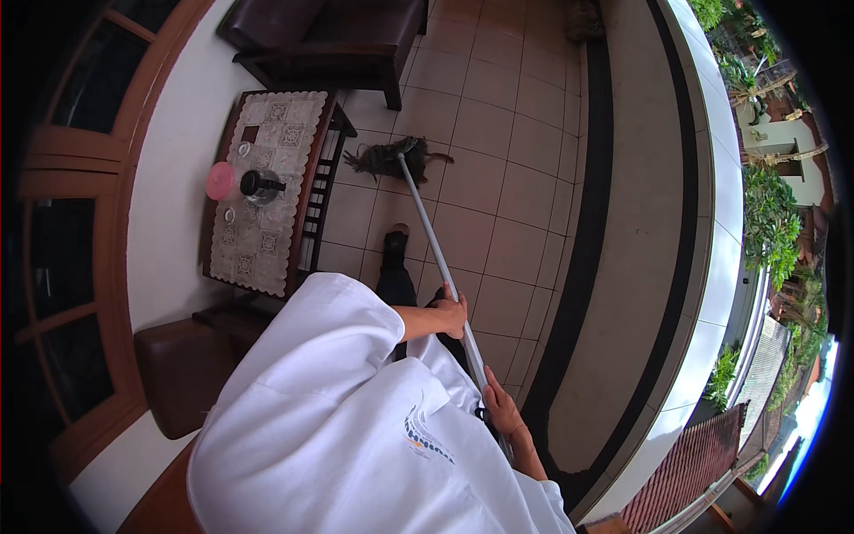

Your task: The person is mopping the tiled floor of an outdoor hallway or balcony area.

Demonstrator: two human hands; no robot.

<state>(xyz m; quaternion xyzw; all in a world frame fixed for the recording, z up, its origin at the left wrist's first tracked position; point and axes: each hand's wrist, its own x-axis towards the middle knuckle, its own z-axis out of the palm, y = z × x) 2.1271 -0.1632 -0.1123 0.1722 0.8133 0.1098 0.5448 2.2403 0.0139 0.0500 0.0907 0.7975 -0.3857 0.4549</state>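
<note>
A long grey mop handle [436, 258] is being held in both hands above the tiled floor [507, 151]. The left hand [451, 314] is being wrapped around the handle near its middle, the fingers closed tightly about the shaft, the forearm coming out of a wide white sleeve [329, 329]. The right hand [500, 411] is being kept lower in the picture, at the near end of the handle, and its fingers are likewise being curled shut around the shaft. The handle is being slanted away from the person, running from the right hand up and to the left. At its far end a dark stringy mop head [391, 160] is being pressed flat on the pale floor tiles, just beside the front edge of a small wooden table [316, 169]. The tabletop is being covered by a cream lace cloth [267, 178]; a pink round lid or dish [219, 181] is being carried at its left edge, and a dark-topped glass jar [260, 185] is standing just beside it near the middle. A dark foot [395, 242] is being planted on the tiles just left of the handle, between the mop head and the left hand. Dark brown chairs [329, 36] are standing beyond the table's far end, well apart from the mop head. A curved low wall [703, 222] is bounding the floor on the right.
</note>
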